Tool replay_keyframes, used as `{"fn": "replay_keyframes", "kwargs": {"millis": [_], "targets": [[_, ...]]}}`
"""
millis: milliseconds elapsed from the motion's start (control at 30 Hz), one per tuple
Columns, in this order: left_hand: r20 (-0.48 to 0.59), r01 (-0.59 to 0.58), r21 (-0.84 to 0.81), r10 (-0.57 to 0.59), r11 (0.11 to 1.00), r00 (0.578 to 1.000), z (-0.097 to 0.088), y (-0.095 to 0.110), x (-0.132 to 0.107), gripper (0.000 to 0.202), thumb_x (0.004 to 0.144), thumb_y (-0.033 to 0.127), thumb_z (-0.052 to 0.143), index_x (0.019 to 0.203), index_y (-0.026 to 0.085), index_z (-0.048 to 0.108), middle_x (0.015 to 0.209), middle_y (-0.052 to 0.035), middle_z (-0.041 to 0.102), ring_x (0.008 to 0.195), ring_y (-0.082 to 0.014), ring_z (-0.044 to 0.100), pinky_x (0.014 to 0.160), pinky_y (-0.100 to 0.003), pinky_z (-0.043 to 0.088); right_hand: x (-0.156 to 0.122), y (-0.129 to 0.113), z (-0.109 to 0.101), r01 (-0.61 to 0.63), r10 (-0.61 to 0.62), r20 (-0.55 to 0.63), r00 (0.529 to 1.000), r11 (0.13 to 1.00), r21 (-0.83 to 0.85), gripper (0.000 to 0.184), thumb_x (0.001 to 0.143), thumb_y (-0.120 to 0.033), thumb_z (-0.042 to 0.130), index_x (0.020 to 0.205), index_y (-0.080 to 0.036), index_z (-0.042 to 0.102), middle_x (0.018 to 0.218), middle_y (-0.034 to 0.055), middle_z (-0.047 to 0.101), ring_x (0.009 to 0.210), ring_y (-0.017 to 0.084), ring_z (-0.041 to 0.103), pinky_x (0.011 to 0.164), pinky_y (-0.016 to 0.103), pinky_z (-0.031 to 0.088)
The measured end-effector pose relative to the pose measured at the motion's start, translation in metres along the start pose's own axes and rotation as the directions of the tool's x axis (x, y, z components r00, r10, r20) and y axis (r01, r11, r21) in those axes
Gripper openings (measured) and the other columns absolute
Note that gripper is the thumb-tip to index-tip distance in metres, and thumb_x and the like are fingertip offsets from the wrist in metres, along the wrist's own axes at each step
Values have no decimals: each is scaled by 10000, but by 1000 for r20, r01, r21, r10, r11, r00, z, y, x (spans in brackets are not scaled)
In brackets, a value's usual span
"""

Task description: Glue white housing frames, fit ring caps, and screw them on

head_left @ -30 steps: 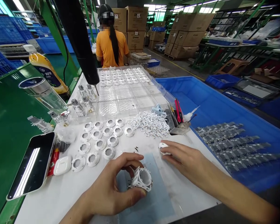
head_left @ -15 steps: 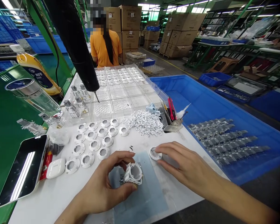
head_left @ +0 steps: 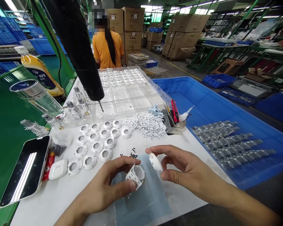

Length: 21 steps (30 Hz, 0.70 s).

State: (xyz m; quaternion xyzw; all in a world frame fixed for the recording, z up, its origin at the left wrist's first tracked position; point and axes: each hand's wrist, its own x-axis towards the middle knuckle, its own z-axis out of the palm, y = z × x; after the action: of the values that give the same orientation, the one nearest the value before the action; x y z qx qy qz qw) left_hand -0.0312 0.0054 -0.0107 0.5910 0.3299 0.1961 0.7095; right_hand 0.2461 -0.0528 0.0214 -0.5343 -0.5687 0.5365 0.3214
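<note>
Between the thumb and fingers of my left hand (head_left: pixel 108 188) is a white housing with a round opening (head_left: pixel 138 172), held over a blue mat (head_left: pixel 148 201). My right hand (head_left: pixel 181 166) pinches a white ring (head_left: pixel 155 162) by its edge, tilted up off the table, a short gap to the right of the housing. Small dark screws (head_left: pixel 133 153) lie just beyond my left fingers. More white rings (head_left: pixel 97 146) lie in rows to the left, and a heap of small white parts (head_left: pixel 147 124) sits farther back.
A black power screwdriver (head_left: pixel 85 62) hangs over a clear compartment tray (head_left: pixel 122 106). At left are a phone (head_left: pixel 25 166), a white case (head_left: pixel 58 169), a glass bottle (head_left: pixel 40 100) and several housings (head_left: pixel 74 110). A blue bin (head_left: pixel 217 110) with rows of parts stands right. A person (head_left: pixel 108 47) sits ahead.
My right hand has lifted the white ring off the table and tipped it on edge, close to the housing. My left hand has turned the housing slightly, and more dark screws show behind it.
</note>
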Motion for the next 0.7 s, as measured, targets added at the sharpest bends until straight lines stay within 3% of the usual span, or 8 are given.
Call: {"fn": "replay_keyframes", "kwargs": {"millis": [100,167,233,300,467,600,700], "targets": [[40,67,-181,-61,981,997,0,6,2,474,900,415,739,1345,269,663,1187,-88,699,1114,-299,624,929,-397,505,2,-1,6,81,-85,30,996,990,117,469,903,-324,762,1349,-370,625,1448,30,586,984,148,635,935,323,579],[105,102,-321,-72,941,992,1,8,4,550,911,393,707,1430,264,581,1055,-91,708,924,-264,680,721,-334,561,5,-1,10,124,-129,40,991,986,112,471,910,-303,754,1355,-376,621,1453,33,587,1046,162,640,939,321,575],[181,145,-446,-69,883,981,1,8,7,608,921,361,661,1495,251,491,914,-77,693,699,-205,679,508,-236,513,7,-3,14,153,-157,43,987,985,81,467,913,-294,749,1356,-371,624,1446,41,598,1089,179,645,941,325,572],[219,169,-527,-58,833,974,2,5,9,622,923,322,617,1516,232,451,848,-67,676,547,-151,638,389,-167,423,9,-5,19,190,-193,39,981,980,52,473,911,-274,748,1359,-365,625,1431,48,616,1112,190,651,933,326,573],[266,225,-587,-77,778,961,0,0,9,638,924,274,566,1533,201,390,880,-100,685,417,-85,559,323,-122,282,11,-8,30,314,-313,39,949,949,-14,577,893,-126,739,1379,-401,593,1419,18,627,1184,174,627,955,302,556],[276,231,-597,-73,768,958,-2,1,9,625,927,267,553,1521,183,376,825,-88,686,386,-83,541,312,-118,267,15,-9,34,407,-404,92,910,913,-17,657,894,-8,665,1409,-397,547,1414,22,620,1259,181,590,950,312,553],[267,227,-588,-78,776,960,-2,2,10,609,923,268,560,1501,176,393,829,-90,683,380,-75,530,314,-117,269,16,-9,34,410,-404,99,909,911,-41,681,893,18,647,1414,-406,535,1439,16,603,1281,177,576,950,307,549]]}}
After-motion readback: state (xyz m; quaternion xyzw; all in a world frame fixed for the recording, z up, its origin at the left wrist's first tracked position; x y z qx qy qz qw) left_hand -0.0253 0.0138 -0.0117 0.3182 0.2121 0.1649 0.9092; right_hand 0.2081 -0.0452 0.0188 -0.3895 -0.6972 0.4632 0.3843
